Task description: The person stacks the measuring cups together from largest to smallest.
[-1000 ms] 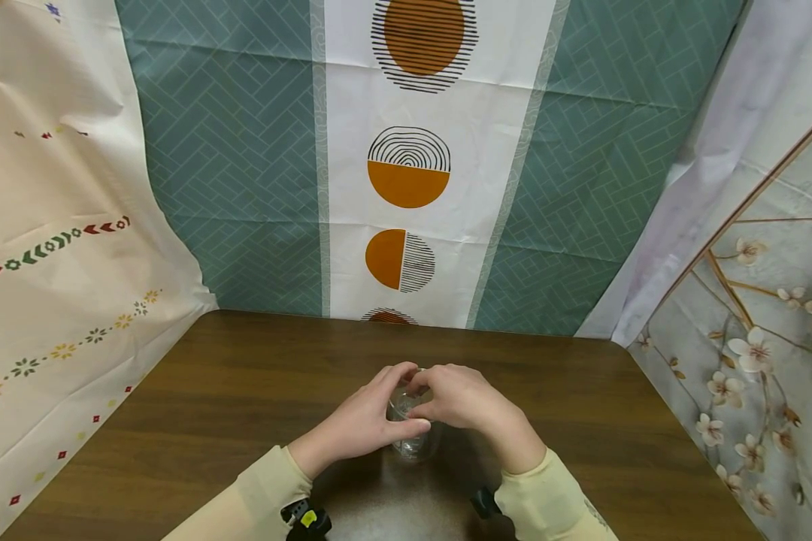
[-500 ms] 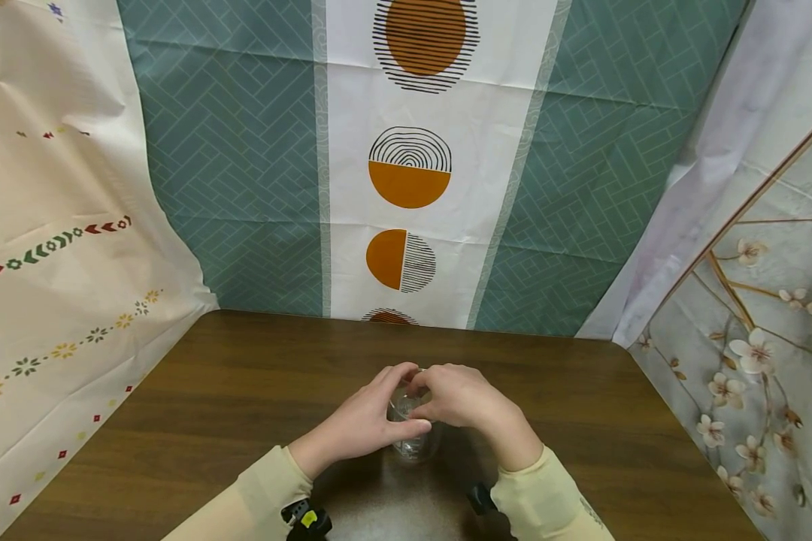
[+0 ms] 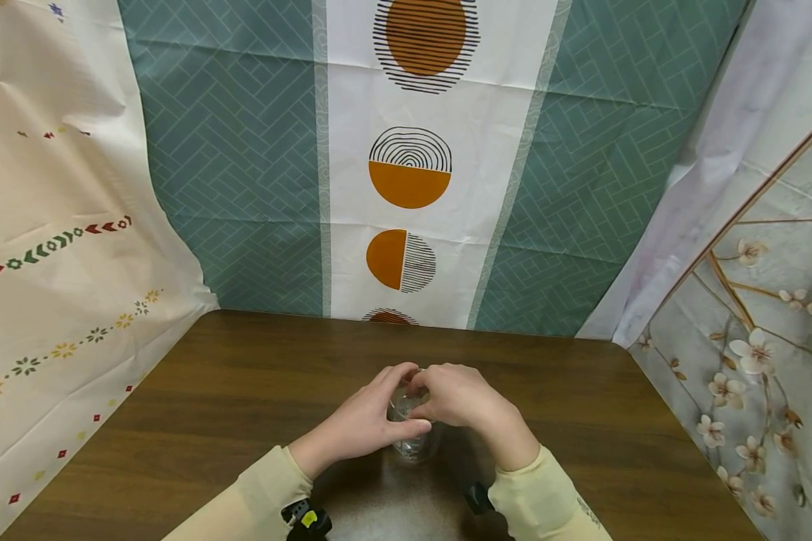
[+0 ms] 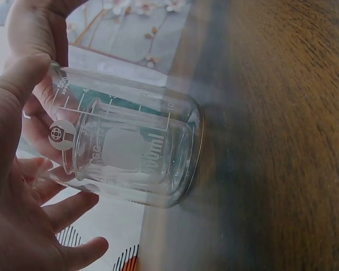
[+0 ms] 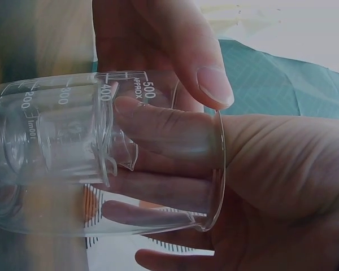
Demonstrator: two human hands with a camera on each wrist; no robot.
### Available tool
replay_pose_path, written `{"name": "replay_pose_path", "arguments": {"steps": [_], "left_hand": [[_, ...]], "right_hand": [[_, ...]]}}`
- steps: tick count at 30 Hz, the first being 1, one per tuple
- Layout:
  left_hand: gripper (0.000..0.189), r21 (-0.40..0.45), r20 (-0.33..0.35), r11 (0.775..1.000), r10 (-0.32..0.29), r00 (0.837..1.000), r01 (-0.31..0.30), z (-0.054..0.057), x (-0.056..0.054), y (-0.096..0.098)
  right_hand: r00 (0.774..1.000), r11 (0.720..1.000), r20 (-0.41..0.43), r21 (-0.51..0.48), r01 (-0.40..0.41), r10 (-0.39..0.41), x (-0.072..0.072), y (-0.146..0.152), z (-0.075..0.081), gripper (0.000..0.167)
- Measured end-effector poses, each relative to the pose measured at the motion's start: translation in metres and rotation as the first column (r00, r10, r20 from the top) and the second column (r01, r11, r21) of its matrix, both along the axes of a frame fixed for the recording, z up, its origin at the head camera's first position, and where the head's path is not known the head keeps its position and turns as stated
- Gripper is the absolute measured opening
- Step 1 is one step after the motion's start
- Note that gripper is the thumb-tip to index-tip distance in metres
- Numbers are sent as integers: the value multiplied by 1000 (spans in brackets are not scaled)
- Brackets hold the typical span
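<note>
A large glass beaker (image 3: 416,449) with white markings stands upright on the table. My left hand (image 3: 368,421) holds it around the upper part; in the right wrist view its thumb lies at the rim. A smaller glass beaker (image 4: 123,149), marked in ml, sits inside the large one. My right hand (image 3: 467,398) reaches in through the mouth, thumb and fingers at the smaller beaker's rim, pinching it as far as the clear glass lets me tell. In the right wrist view a further glass spout (image 5: 127,155) shows between those fingers; whether it belongs to another beaker I cannot tell.
The brown wooden table (image 3: 243,361) spreads out around both hands. A green and white patterned cloth (image 3: 406,180) hangs behind it. A cream cloth (image 3: 61,300) hangs at the left and a floral cloth (image 3: 751,391) at the right.
The right forearm has shifted very slightly left. Both hands and the beakers otherwise stay as they were.
</note>
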State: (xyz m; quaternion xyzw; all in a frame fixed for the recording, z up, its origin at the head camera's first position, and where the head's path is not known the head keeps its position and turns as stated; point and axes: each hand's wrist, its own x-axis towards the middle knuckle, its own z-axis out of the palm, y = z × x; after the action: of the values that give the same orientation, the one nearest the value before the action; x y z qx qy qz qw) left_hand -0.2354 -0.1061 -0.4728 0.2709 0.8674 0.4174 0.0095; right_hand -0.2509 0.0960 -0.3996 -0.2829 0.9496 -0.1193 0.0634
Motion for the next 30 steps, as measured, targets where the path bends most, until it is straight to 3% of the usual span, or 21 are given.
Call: {"name": "replay_pose_path", "arguments": {"steps": [30], "left_hand": [[83, 5, 15, 1000, -7, 1000, 7, 0, 0, 0]], "right_hand": [[999, 1000, 36, -12, -1, 1, 0, 1, 1, 29]]}}
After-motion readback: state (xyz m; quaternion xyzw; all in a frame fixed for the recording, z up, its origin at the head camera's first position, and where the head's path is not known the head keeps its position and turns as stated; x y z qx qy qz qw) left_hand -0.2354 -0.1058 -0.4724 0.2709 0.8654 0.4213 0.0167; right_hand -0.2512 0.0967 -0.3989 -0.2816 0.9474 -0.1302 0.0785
